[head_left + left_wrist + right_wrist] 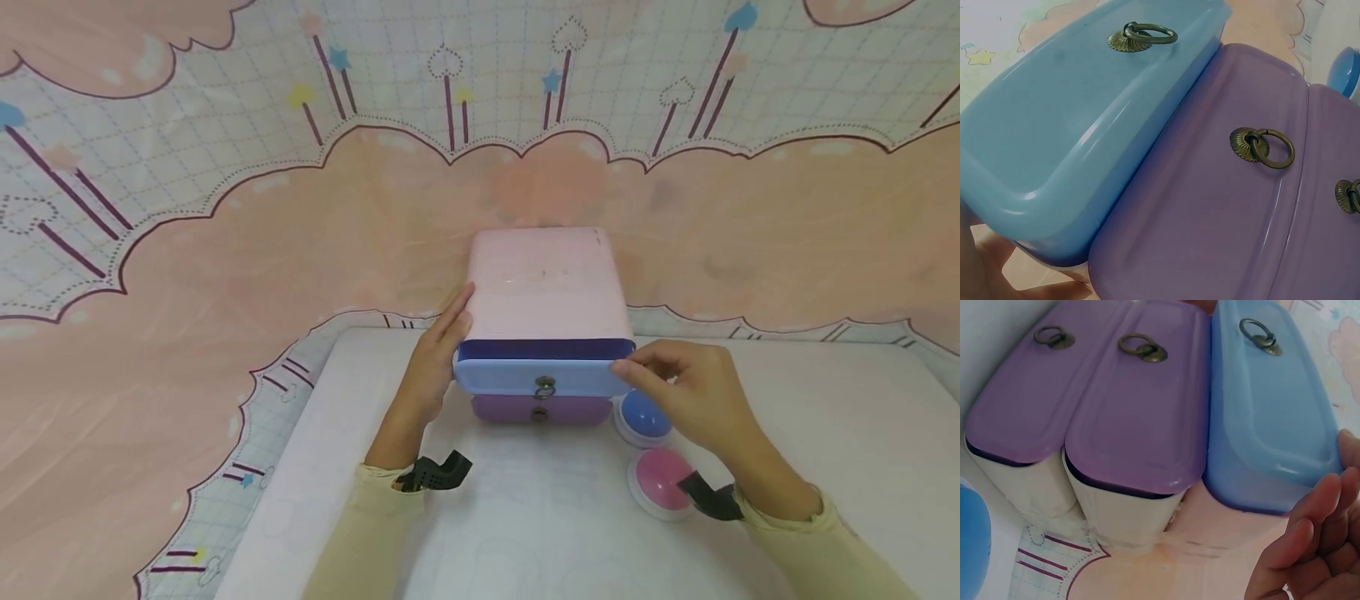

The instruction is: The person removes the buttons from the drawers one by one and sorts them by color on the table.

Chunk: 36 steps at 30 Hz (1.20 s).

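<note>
A small chest with a pink top (549, 283) has a light blue top drawer (487, 377) standing partly out, with a dark gap behind its front. Below it a purple drawer (502, 408) sits further back; the left wrist view shows two purple fronts (1197, 181), each with a brass ring. My left hand (427, 371) lies along the chest's left side, fingers fairly straight. At the blue drawer's right end, my right hand (693, 396) pinches the edge, thumb on the front and fingers at the side, as the right wrist view shows beside the blue front (1279, 406).
Right of the chest, a blue round button-like object (645, 414) with a white base stands close by, and a pink one (662, 477) lies nearer, below my right hand. All stand on a white table (525, 533). A patterned cloth (360, 242) hangs behind.
</note>
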Motion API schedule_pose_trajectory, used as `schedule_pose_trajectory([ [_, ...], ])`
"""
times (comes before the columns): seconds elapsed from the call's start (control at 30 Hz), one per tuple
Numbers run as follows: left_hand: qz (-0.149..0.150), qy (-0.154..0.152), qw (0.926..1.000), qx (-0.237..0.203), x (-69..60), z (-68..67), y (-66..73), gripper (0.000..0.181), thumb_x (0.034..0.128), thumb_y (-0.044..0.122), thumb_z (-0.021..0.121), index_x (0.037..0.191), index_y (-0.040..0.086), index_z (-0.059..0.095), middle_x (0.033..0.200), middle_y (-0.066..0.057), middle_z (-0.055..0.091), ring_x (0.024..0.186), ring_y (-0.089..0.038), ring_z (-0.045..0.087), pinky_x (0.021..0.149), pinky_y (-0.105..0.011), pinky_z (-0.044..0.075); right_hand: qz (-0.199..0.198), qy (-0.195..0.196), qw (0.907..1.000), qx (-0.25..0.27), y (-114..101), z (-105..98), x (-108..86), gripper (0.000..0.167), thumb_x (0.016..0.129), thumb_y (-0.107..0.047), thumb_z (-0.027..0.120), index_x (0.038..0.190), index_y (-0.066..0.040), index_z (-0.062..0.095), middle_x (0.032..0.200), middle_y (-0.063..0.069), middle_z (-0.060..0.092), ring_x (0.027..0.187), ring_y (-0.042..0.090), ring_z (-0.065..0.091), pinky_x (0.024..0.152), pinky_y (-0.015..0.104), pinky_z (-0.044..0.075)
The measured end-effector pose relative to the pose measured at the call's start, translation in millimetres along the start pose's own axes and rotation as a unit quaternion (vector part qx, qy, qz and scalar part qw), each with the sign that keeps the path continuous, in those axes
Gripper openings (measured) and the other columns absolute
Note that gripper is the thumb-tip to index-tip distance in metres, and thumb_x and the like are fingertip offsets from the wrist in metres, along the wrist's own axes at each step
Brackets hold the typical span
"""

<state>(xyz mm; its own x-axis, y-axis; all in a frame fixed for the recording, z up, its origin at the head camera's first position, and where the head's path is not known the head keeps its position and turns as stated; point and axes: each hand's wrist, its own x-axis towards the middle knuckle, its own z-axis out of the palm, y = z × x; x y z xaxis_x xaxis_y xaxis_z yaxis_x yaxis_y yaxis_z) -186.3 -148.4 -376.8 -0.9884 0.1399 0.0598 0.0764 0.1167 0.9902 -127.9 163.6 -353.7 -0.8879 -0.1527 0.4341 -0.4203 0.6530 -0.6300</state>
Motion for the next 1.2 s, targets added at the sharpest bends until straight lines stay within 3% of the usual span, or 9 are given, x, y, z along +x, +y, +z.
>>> schedule_pose_trajectory([
  [0.2, -0.004, 0.0, 1.0, -0.002, 0.9, 1.2, -0.2, 0.048, 0.1063, 0.049, 0.046, 0.154, 0.049, 0.039, 0.168, 0.019, 0.021, 0.157, -0.028, 0.023, 0.111, -0.069, 0.036, 0.025, 0.035, 0.9989, 0.018, -5, 2, -10.7, 0.015, 0.089, -0.022, 0.082, 0.103, -0.018, 0.079, 0.075, -0.008, 0.07, 0.068, 0.003, 0.062, 0.058, 0.018, 0.048],
  [0.37, -0.009, -0.007, 0.9999, -0.006, 0.8, 2.7, -1.7, 0.049, 0.1064, 0.049, 0.046, 0.155, 0.049, 0.038, 0.17, 0.015, 0.018, 0.157, -0.03, 0.023, 0.108, -0.071, 0.038, -0.031, 0.09, 0.9918, 0.085, -11, 10, -25.8, 0.029, 0.081, -0.001, 0.084, 0.107, -0.014, 0.078, 0.073, -0.007, 0.067, 0.066, 0.002, 0.06, 0.066, 0.011, 0.05],
  [0.43, -0.009, -0.007, 0.9999, -0.003, 0.7, 3.1, -1.3, 0.049, 0.1062, 0.05, 0.045, 0.154, 0.049, 0.038, 0.17, 0.015, 0.019, 0.157, -0.031, 0.023, 0.106, -0.07, 0.04, -0.055, 0.08, 0.9885, 0.116, -14, 16, -30.0, 0.03, 0.079, 0.004, 0.084, 0.104, -0.011, 0.078, 0.072, -0.008, 0.067, 0.064, 0.003, 0.06, 0.063, 0.012, 0.051],
  [0.53, -0.009, -0.006, 0.9999, -0.003, 0.6, 3.0, -0.2, 0.049, 0.106, 0.05, 0.046, 0.154, 0.049, 0.038, 0.169, 0.018, 0.02, 0.156, -0.03, 0.025, 0.105, -0.069, 0.043, -0.064, 0.033, 0.9853, 0.155, -17, 27, -33.3, 0.029, 0.081, 0.004, 0.082, 0.106, -0.009, 0.077, 0.073, -0.008, 0.069, 0.059, 0.004, 0.06, 0.057, 0.017, 0.052],
  [0.63, -0.011, -0.001, 0.9999, -0.004, 0.4, 1.8, 0.5, 0.048, 0.1057, 0.05, 0.047, 0.153, 0.049, 0.04, 0.167, 0.021, 0.022, 0.155, -0.029, 0.026, 0.104, -0.068, 0.044, -0.042, -0.016, 0.982, 0.183, -20, 40, -33.8, 0.031, 0.086, -0.002, 0.08, 0.115, -0.008, 0.075, 0.075, -0.006, 0.071, 0.056, 0.006, 0.061, 0.053, 0.022, 0.052],
  [0.77, -0.014, 0.0, 0.9999, -0.004, 0.3, 0.6, 0.4, 0.048, 0.1057, 0.05, 0.047, 0.153, 0.05, 0.04, 0.167, 0.023, 0.022, 0.156, -0.03, 0.025, 0.105, -0.069, 0.043, 0.015, -0.068, 0.9762, 0.205, -23, 54, -35.1, 0.038, 0.09, -0.013, 0.079, 0.127, -0.012, 0.07, 0.078, -0.004, 0.073, 0.057, 0.009, 0.064, 0.049, 0.025, 0.051],
  [0.97, -0.011, -0.002, 0.9999, -0.004, 0.6, 1.5, 0.3, 0.048, 0.1059, 0.05, 0.046, 0.154, 0.049, 0.039, 0.168, 0.02, 0.021, 0.156, -0.032, 0.024, 0.106, -0.071, 0.04, 0.087, -0.087, 0.966, 0.227, -25, 65, -36.8, 0.041, 0.09, -0.022, 0.08, 0.128, -0.013, 0.069, 0.079, 0.002, 0.073, 0.058, 0.013, 0.067, 0.043, 0.025, 0.042],
  [1.07, -0.009, 0.0, 1.0, -0.001, 0.6, 1.9, 0.6, 0.048, 0.1058, 0.051, 0.046, 0.153, 0.05, 0.039, 0.168, 0.02, 0.022, 0.156, -0.032, 0.024, 0.106, -0.072, 0.038, 0.128, -0.098, 0.9558, 0.246, -27, 69, -35.5, 0.04, 0.089, -0.028, 0.081, 0.125, -0.014, 0.069, 0.077, 0.004, 0.071, 0.059, 0.016, 0.067, 0.047, 0.026, 0.045],
  [1.2, -0.011, 0.002, 0.9999, -0.002, 0.5, 1.7, 0.8, 0.047, 0.1058, 0.051, 0.046, 0.152, 0.051, 0.04, 0.168, 0.02, 0.022, 0.156, -0.03, 0.024, 0.107, -0.071, 0.039, 0.17, -0.121, 0.9342, 0.289, -29, 74, -33.0, 0.041, 0.092, -0.03, 0.078, 0.123, -0.006, 0.068, 0.077, 0.009, 0.068, 0.061, 0.018, 0.065, 0.057, 0.028, 0.054],
])
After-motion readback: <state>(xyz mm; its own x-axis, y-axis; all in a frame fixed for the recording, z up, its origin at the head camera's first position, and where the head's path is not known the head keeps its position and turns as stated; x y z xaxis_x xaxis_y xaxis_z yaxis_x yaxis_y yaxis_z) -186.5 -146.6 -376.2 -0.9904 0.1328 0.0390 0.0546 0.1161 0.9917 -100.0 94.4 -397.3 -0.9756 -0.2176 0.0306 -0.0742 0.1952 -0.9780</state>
